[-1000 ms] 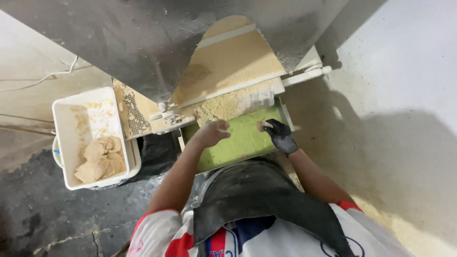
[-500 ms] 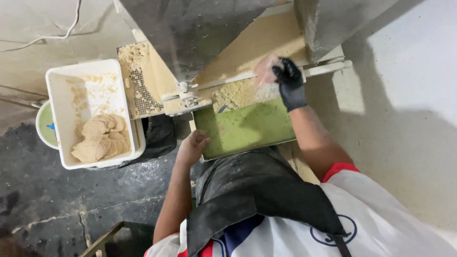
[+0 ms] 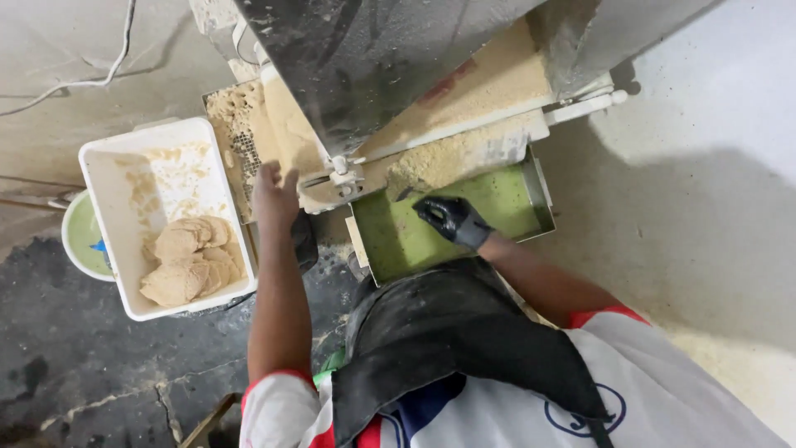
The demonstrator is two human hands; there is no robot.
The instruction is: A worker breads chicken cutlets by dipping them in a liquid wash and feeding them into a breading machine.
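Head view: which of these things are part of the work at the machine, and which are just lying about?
In use:
- right hand, black-gloved, over the green tray
- left hand, bare, by the machine's crumb-caked side
- crumbly dough at the machine's outlet
- white tub of dough pieces

Lying about:
- green bucket
- white cable

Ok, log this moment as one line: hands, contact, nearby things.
left hand: bare, at machine's crusted side | right hand: black glove, on green tray below dough sheet | white tub: dough pieces
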